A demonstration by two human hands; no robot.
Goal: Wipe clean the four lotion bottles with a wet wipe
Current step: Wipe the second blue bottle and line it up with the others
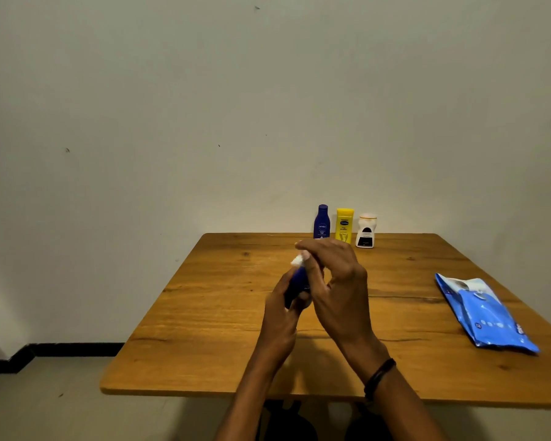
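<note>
My left hand grips a dark blue lotion bottle from below, above the middle of the wooden table. My right hand pinches a white wet wipe against the top end of that bottle; its fingers hide most of the wipe. Three more bottles stand upright in a row at the table's far edge: a blue one, a yellow one and a white one.
A blue wet wipe pack lies flat near the table's right edge. A plain wall rises right behind the table. Pale floor and a black skirting board show at the left.
</note>
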